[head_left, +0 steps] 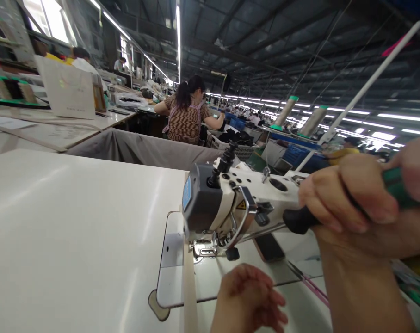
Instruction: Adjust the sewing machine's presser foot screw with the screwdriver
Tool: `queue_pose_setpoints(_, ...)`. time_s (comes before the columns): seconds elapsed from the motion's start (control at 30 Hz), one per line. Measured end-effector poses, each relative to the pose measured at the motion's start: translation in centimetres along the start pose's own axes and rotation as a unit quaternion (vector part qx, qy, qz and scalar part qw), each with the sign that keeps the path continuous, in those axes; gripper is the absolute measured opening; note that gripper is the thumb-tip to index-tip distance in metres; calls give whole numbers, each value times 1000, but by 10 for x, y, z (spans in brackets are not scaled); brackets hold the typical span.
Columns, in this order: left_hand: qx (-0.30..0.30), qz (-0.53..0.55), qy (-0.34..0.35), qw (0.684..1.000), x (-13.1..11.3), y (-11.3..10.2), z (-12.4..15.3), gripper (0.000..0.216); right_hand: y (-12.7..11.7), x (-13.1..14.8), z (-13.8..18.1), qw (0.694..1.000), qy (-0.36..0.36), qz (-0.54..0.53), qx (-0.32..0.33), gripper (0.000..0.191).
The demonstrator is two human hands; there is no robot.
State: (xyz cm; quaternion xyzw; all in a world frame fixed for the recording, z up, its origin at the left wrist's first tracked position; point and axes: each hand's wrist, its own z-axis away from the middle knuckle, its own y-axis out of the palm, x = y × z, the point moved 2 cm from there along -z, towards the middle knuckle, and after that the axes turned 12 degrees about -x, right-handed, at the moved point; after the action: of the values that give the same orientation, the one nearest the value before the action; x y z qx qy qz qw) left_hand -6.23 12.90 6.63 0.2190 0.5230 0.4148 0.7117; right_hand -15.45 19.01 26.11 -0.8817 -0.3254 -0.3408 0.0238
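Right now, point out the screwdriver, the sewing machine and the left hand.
screwdriver (300,221), head view, black handle end.
sewing machine (210,206), head view, grey head casing.
left hand (248,298), head view, back of hand.

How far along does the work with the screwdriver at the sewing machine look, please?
Nothing looks finished: the white sewing machine shows no cover or part removed. In hand: the right hand holds a black-and-green-handled screwdriver against the machine's side, its tip hidden. The left hand hovers open above the white table, holding nothing. What remains cannot be told.
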Motion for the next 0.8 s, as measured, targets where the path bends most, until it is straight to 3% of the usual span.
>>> queue_pose_setpoints(0.03,34,-227,94,969,-3,-7,4,24,6,0,3,1000,-5,-12,-6,31)
queue_pose_setpoints(0.07,50,-453,215,864,-6,-16,8,29,13,1,6,999,-29,4,-34,29)
queue_pose_setpoints(0.1,49,-620,319,716,-10,-25,12,33,20,2,9,991,-79,49,-94,28)
queue_pose_setpoints(0.13,17,-710,388,587,-15,-36,15,38,25,3,12,970,-137,106,-169,28)
queue_pose_setpoints(0.17,-16,-760,432,486,-20,-47,17,41,29,5,15,943,-177,155,-234,27)
queue_pose_setpoints(0.2,-44,-789,455,410,-24,-57,18,44,31,5,17,925,-191,195,-263,26)
queue_pose_setpoints(0.27,-64,-814,478,322,-32,-72,18,47,28,5,18,929,-152,238,-241,19)
queue_pose_setpoints(0.33,-47,-820,498,277,-36,-79,16,49,18,3,17,951,-76,240,-177,17)
queue_pose_setpoints(0.47,-17,-815,525,245,-38,-80,9,44,-7,-2,15,957,-33,238,-164,18)
queue_pose_setpoints(0.7,-47,-847,461,260,-29,-81,2,47,-10,-15,12,958,-28,242,-150,21)
queue_pose_setpoints(0.8,-52,-845,475,240,-28,-78,4,46,-8,-11,6,958,-33,245,-144,23)
